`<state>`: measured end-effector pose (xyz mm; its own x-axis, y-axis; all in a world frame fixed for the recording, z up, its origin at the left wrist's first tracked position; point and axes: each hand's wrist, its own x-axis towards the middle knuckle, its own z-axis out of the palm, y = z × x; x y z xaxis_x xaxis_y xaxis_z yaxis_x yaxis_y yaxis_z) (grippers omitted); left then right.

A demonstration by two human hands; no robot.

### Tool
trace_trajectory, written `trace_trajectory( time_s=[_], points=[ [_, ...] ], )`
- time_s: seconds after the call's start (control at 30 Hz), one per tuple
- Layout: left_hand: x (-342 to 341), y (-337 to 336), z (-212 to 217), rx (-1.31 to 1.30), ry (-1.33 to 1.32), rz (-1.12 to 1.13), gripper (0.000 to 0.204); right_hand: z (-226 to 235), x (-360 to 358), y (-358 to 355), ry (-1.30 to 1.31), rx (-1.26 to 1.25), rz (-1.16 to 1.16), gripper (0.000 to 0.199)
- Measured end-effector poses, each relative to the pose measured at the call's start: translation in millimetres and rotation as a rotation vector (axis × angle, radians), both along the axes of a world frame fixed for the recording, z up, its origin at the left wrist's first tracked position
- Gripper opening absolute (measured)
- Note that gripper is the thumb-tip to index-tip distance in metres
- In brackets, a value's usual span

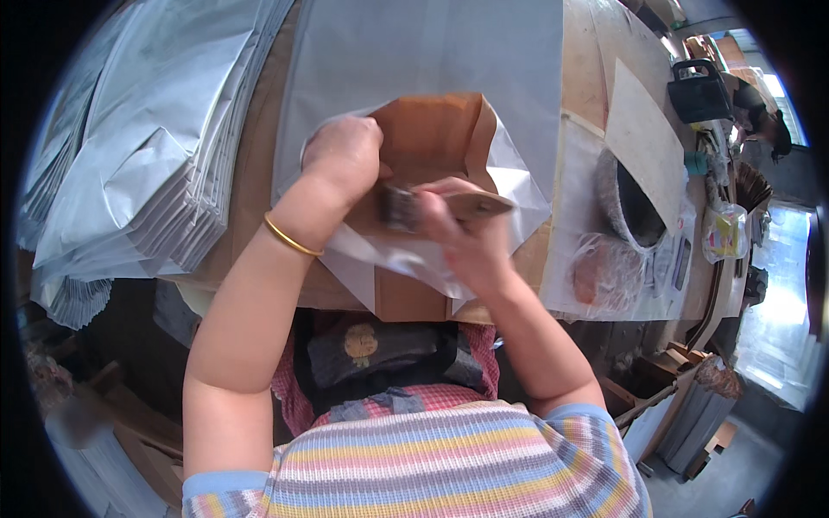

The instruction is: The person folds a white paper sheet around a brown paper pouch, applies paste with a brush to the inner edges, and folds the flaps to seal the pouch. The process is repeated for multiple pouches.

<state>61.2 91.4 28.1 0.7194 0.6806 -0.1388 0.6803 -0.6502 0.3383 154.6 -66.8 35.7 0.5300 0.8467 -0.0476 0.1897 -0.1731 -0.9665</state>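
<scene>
In front of me lies a large silver-white paper bag [414,52], its near end folded open so the brown paper lining [425,125] shows. My left hand [344,155] is closed at the left side of that opening, gripping the bag's edge; the fingertips are partly hidden. Inside the opening, my right hand [466,226] holds a flat brush by its wooden handle [484,205]. The brush's dark head [399,209] points left over the brown paper, blurred by motion. I cannot tell whether the bristles touch the paper.
A stack of silver-white bags [164,147] fills the table's left side. To the right stand a dark round container [635,207] under a pale board [643,138], and crumpled clear plastic [604,272]. A black case [699,91] sits at the far right, with cartons below.
</scene>
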Motion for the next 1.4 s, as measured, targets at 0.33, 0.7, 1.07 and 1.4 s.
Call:
trace_trajectory(
  time_s=[0.33,0.7,1.07,1.4],
  points=[
    [9.4,-7.8,5.8,-0.021,0.217,0.027,0.017,17.7,38.4,-41.5,-0.815,-0.099,-0.129,0.007],
    [17.8,-34.6,8.4,0.354,0.225,-0.174,0.007,-40.6,88.9,-6.7,0.76,0.649,-0.418,0.038],
    [-80.5,-16.3,-45.6,0.391,-0.508,0.095,0.056,-77.3,77.2,5.7,1.408,0.77,0.191,0.043],
    [-58.2,-54.0,-60.9,0.294,-0.101,-0.092,0.062,-87.2,85.7,1.3,1.429,0.661,0.26,0.039]
  ],
)
